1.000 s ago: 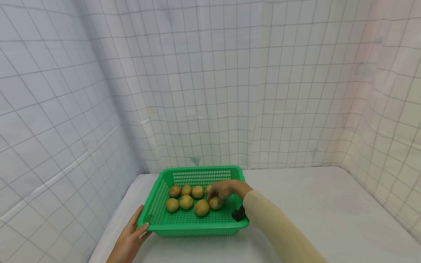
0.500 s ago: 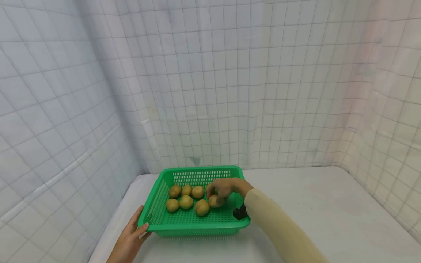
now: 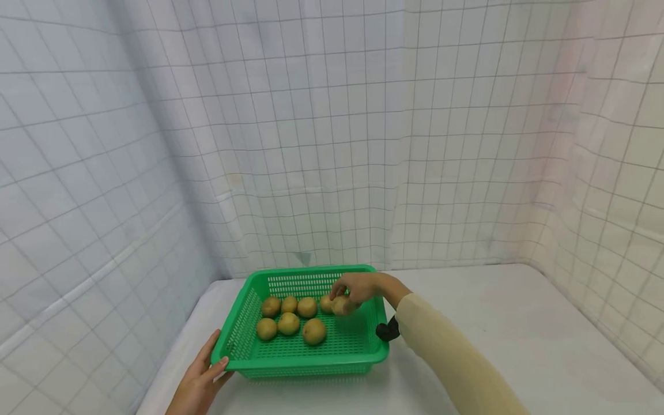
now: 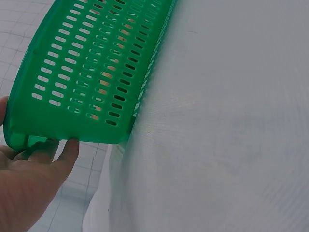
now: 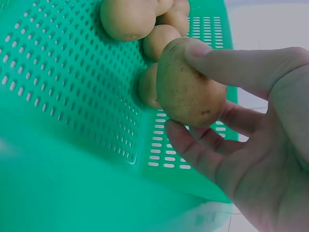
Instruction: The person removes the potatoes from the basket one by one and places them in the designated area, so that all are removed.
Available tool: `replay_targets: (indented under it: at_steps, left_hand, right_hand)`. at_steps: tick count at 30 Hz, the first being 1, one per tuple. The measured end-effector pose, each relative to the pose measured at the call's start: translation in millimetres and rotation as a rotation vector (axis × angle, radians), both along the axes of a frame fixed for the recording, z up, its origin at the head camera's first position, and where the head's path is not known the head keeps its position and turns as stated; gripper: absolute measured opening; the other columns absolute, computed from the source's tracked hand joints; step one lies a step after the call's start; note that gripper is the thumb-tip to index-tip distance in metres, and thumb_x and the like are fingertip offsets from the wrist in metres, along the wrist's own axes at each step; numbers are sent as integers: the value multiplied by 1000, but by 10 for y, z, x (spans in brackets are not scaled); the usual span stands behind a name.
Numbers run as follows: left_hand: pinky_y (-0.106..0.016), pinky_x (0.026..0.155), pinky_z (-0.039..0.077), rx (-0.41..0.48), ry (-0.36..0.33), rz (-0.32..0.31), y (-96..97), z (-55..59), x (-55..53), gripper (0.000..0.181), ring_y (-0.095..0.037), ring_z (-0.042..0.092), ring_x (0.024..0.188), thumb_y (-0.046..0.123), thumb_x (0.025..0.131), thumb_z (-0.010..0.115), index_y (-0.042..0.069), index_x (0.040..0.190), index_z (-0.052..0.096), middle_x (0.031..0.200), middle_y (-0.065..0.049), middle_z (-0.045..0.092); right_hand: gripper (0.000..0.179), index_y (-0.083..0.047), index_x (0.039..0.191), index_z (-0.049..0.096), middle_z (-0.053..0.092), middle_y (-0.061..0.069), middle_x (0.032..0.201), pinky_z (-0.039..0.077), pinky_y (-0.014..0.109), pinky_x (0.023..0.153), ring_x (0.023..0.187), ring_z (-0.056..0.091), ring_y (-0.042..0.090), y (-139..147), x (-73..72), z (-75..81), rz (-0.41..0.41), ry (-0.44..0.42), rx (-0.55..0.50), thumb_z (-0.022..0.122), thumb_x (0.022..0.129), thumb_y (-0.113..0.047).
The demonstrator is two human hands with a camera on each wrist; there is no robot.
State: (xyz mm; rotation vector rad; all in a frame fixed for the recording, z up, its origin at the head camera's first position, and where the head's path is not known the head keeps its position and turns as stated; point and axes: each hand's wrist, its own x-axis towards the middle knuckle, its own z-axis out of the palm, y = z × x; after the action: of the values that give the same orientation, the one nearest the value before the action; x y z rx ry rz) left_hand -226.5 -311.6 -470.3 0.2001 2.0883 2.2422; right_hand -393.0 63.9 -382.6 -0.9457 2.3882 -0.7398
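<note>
A green plastic basket [image 3: 301, 365] with slotted walls stands on the white table. Its near left corner is gripped by my left hand [image 3: 199, 380], thumb over the rim and fingers against the outside, as the left wrist view also shows. My right hand [image 3: 359, 287] pinches a potato [image 5: 189, 86] between thumb and fingertips, inside the basket's right half. In the right wrist view the potato is held up off the basket floor. Several other potatoes lie in the basket, among them a large one [image 3: 314, 332] in front and a darker one [image 3: 271, 306] at the back left.
White cloth walls with a grid pattern [image 3: 321, 173] enclose the table at the back and both sides. The white tabletop [image 3: 482, 323] stretches to the right of the basket. A black device [image 3: 388, 329] sits by the right wrist, over the basket's right rim.
My right hand has lifted the potato and moved it slightly back and to the right, away from the large front potato. The left hand keeps its hold on the basket corner.
</note>
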Motion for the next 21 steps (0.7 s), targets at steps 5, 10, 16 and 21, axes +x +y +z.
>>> replay_targets:
  at_steps: [5,10,16,21]
  left_hand:
    - [-73,110,10,-4,-8,-7,14,-5,-30,83,-51,-10,148,8,110,47,3,162,-17,164,-24,-25]
    - [-72,109,8,-14,2,-24,13,-3,-32,82,-54,-11,147,7,110,45,4,161,-20,164,-26,-24]
    - [-64,113,22,-50,-8,-51,-16,-8,-52,82,-54,-9,147,9,111,43,4,160,-23,163,-26,-26]
    - [-31,99,45,-28,-30,-74,-57,-4,-60,85,-55,-13,146,6,111,43,6,159,-26,161,-25,-31]
  right_hand:
    - [44,-11,134,67,61,0,127,54,33,86,114,58,18,81,12,62,-21,2,-22,79,92,-8]
    - [45,-8,135,65,60,0,128,54,35,86,110,59,19,141,19,146,-16,-23,-49,78,92,-7]
    - [47,-5,136,66,63,-3,124,52,35,86,103,58,18,225,14,236,2,18,-56,77,90,-5]
    - [44,-7,132,68,64,-4,118,53,35,84,100,59,18,287,8,286,9,31,-66,77,89,-3]
